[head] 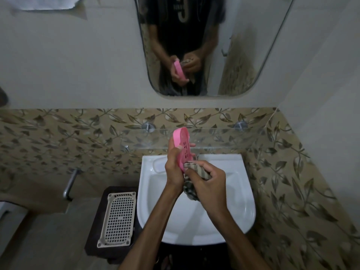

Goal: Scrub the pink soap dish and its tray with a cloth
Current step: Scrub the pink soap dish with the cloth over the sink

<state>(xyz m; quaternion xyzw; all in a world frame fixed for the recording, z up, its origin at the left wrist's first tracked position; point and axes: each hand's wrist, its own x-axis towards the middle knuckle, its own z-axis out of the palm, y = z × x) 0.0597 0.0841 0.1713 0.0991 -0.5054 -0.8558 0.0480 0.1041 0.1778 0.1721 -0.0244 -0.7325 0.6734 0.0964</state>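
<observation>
My left hand [174, 166] grips a pink slotted soap dish part [183, 145] and holds it upright on edge above the white basin [239, 201]. Its slots face right. My right hand [209, 181] grips a bunched checked cloth [191, 187] and presses it against the lower end of the pink part. The cloth's tail hangs down between my wrists. Whether the pink piece is the dish or its tray, I cannot tell.
A glass shelf [224, 137] runs along the wall just behind the pink part. A mirror [243, 45] above reflects the person and both hands. A cream perforated basket [118, 217] lies on a dark stool left of the basin. A metal tap [71, 184] sticks out at left.
</observation>
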